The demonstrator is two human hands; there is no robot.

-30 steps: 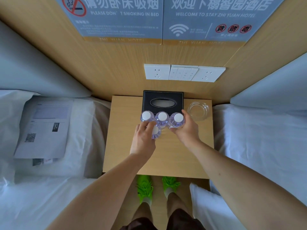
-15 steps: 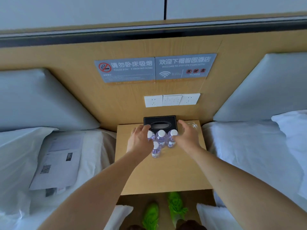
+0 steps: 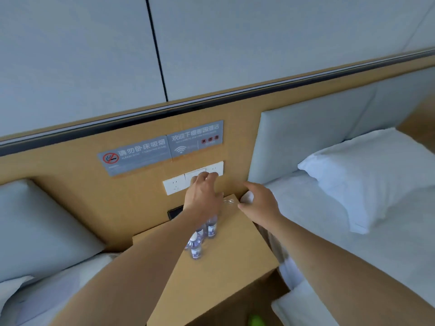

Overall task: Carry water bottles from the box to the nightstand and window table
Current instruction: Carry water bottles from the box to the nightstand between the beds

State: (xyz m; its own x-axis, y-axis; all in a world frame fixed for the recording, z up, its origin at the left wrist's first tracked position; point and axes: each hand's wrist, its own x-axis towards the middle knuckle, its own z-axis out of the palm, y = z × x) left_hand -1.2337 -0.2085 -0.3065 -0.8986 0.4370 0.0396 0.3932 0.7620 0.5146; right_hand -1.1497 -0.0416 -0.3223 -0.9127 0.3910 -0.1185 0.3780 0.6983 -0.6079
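Several small clear water bottles (image 3: pixel 196 247) with white caps stand clustered on the wooden nightstand (image 3: pixel 230 250), partly hidden under my left forearm. My left hand (image 3: pixel 202 192) hovers above them with loosely curled fingers, holding nothing. My right hand (image 3: pixel 259 200) is raised to the right, above the nightstand's far right corner, fingers relaxed and holding nothing. Neither hand touches a bottle.
A black tissue box (image 3: pixel 175 211) peeks out behind my left arm. A glass ashtray (image 3: pixel 227 201) sits at the nightstand's back right. Wall sockets (image 3: pixel 175 184) and signs (image 3: pixel 162 148) are on the wooden headboard. Beds with white pillows (image 3: pixel 367 170) flank the nightstand.
Both hands have let go of the bottles and lifted away from them. The view has tilted up and turned right.
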